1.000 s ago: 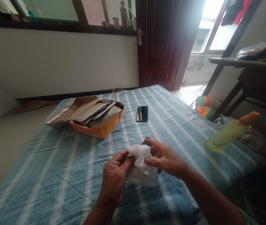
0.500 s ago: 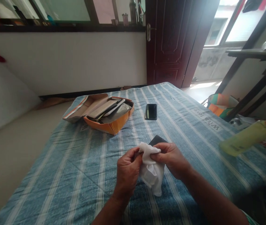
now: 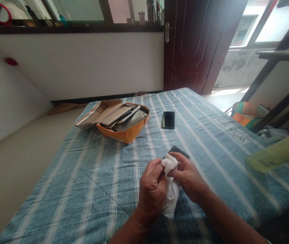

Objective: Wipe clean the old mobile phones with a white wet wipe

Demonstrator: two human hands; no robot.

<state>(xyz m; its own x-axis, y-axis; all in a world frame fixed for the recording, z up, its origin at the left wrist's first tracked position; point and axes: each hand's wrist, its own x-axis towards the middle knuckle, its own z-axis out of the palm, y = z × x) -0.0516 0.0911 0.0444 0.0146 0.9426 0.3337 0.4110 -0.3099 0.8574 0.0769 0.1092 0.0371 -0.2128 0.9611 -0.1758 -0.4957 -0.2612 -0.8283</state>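
A bunched white cloth [image 3: 172,193] hangs between my two hands above the striped bed cover [image 3: 96,200]. My left hand [image 3: 152,189] is closed on its left side, fingers curled. From the right, my right hand [image 3: 189,174] pinches the cloth's upper part between thumb and fingers. Whether something small is wrapped inside the cloth I cannot tell. Just behind my fingers lies a dark flat slab [image 3: 178,150], partly hidden by the cloth and my right hand. Farther back, a black smartphone [image 3: 168,120] lies flat, screen up.
An orange box [image 3: 124,135] with its lid folded back stands left of the phone, holding several phone-like flat items [image 3: 117,116]. At the right edge is a yellow-green bottle-like object [image 3: 274,156]. A dark red door [image 3: 190,44] stands beyond the bed.
My hands have drawn closer together and the cloth is bunched more tightly, its top now folded over. The whole view has shifted, so the box and phone appear slightly farther right.
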